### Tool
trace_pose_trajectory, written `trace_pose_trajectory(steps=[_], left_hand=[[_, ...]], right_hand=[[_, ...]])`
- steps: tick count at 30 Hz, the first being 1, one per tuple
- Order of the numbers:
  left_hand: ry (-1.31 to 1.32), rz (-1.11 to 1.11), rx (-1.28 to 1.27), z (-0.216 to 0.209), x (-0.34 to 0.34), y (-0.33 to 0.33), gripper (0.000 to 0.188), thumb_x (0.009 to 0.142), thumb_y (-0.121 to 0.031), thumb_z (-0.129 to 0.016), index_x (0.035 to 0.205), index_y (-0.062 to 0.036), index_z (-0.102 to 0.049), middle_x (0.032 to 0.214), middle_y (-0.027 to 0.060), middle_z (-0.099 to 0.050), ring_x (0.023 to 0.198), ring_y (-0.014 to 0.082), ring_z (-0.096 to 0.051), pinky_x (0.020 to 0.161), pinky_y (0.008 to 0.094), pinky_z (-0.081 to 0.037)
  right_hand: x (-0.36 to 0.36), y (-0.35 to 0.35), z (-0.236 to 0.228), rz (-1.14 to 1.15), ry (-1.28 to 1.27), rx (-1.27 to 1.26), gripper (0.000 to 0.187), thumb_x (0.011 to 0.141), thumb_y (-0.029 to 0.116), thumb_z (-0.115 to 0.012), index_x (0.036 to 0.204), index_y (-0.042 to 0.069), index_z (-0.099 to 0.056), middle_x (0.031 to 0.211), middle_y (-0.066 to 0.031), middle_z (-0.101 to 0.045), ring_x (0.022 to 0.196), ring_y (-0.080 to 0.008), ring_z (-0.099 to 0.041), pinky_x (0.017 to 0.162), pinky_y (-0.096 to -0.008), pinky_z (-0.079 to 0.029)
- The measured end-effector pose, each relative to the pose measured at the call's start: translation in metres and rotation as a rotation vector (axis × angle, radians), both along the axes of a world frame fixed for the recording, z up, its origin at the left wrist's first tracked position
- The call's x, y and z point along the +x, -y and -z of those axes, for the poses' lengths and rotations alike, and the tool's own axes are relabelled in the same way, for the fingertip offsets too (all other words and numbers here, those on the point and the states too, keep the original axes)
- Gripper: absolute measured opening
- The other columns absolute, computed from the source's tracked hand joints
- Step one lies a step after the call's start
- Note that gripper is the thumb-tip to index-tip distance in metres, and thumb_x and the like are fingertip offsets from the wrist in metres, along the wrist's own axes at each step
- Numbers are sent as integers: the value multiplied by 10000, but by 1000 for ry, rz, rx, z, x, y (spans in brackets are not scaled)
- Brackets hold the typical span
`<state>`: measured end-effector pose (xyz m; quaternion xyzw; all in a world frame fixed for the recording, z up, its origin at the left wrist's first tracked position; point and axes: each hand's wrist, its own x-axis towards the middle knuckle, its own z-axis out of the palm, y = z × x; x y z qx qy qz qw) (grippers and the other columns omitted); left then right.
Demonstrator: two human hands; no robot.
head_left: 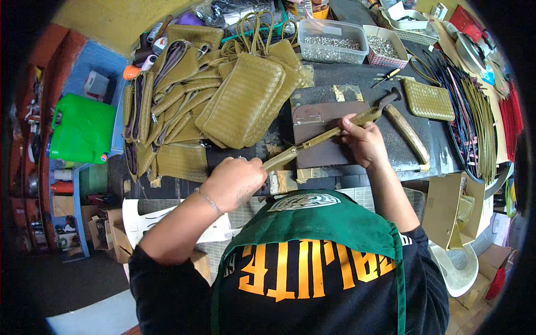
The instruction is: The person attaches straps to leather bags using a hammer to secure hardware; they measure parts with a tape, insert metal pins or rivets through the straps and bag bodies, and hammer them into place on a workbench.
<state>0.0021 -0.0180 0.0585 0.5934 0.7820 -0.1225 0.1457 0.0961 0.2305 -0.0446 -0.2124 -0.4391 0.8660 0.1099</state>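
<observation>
A narrow olive-green piece (318,138), perhaps a pouch seen edge-on, stretches slantwise between my hands. A small metal fitting shows partway along it. My left hand (237,183) is closed round its lower left end, fingers mostly hidden under the knuckles. Farther right, my right hand (364,139) pinches it with the thumb on top, near its upper end. Beneath it lies a dark brown board (312,114) on the black worktable (346,75). A hammer (407,134) with a wooden handle rests just right of my right hand.
Many olive woven pouches (240,100) are heaped at left. Metal fittings fill a clear plastic tub (331,54) and a checkered box (386,53) behind. To the right are a flat woven pouch (429,99), a screwdriver (385,77) and bundled straps (477,120). A green jerrycan (81,129) stands far left.
</observation>
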Motion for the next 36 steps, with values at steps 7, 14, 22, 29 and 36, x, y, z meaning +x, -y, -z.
trace_pose_trajectory(steps=[7,14,22,29,36], left_hand=[[161,155,-153,-6,-22,-36,131,683,-135,-575,692,-7,-598,728,169,-580,646,308,-600,563,384,-487],[870,-70,523,73,-49,-71,263,664,-156,-697,676,14,-497,697,74,-457,603,168,-480,529,278,-404],[917,-184,655,81,-45,-75,220,612,-74,-707,663,-2,-505,676,51,-447,519,123,-445,501,253,-380],[814,-155,526,75,-48,-65,241,595,-126,-727,700,-9,-545,659,38,-456,531,110,-450,508,244,-385],[913,-351,530,74,-36,-64,228,627,-122,-704,721,9,-541,673,44,-494,544,103,-461,520,233,-393]], right_hand=[[15,-8,7,352,151,726,399,664,93,-723,940,26,-442,805,-81,-579,705,-145,-568,605,-238,-463],[7,2,-2,407,361,934,433,604,149,-762,885,27,-456,721,-115,-589,683,-188,-583,625,-300,-463],[7,2,8,459,281,809,368,623,64,-745,850,22,-458,712,-53,-578,645,-100,-554,574,-234,-459],[7,5,6,470,244,641,370,619,64,-751,842,20,-458,712,-48,-577,651,-94,-551,583,-227,-458],[11,8,-4,438,427,972,439,605,107,-762,923,27,-470,802,-99,-589,759,-162,-575,689,-295,-460]])
